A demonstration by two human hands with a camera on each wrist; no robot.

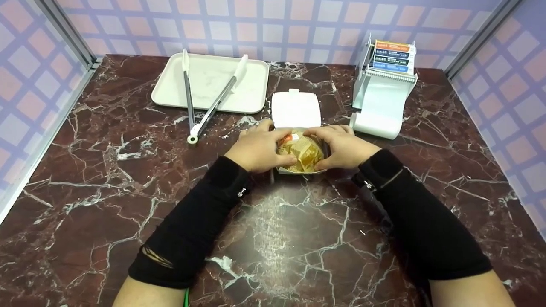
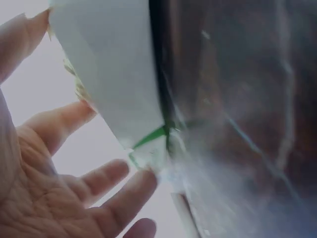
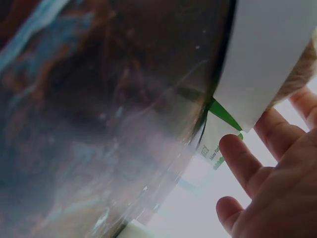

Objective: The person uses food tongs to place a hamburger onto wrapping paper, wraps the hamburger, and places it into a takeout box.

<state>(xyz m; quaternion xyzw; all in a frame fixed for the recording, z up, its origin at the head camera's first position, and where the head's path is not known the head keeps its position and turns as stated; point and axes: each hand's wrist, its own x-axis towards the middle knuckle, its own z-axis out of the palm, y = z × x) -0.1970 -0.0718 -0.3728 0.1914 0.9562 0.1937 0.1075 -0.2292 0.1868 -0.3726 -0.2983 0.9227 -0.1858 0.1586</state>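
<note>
A round burger [image 1: 303, 154] in yellowish patterned paper, with a red and white patch at its upper left, sits in the base of an open white takeaway box [image 1: 296, 109]. The box's lid is folded back, away from the person. My left hand [image 1: 262, 147] holds the burger's left side between thumb and index finger. Opposite it, my right hand [image 1: 342, 146] grips the right side, thumb near the front. Both wrist views show the box's white outer wall [image 2: 106, 64] with a green stripe [image 3: 225, 115] at the corner, and spread lower fingers beside it.
Behind to the left, metal tongs [image 1: 213, 104] with pale tips lie spread across a cream tray [image 1: 164, 91]. At the back right stands a dispenser [image 1: 362, 87] with coloured labels and a hanging strip of white label roll [image 1: 379, 123]. Patterned walls [image 1: 294, 30] enclose the dark marbled table [image 1: 273, 247].
</note>
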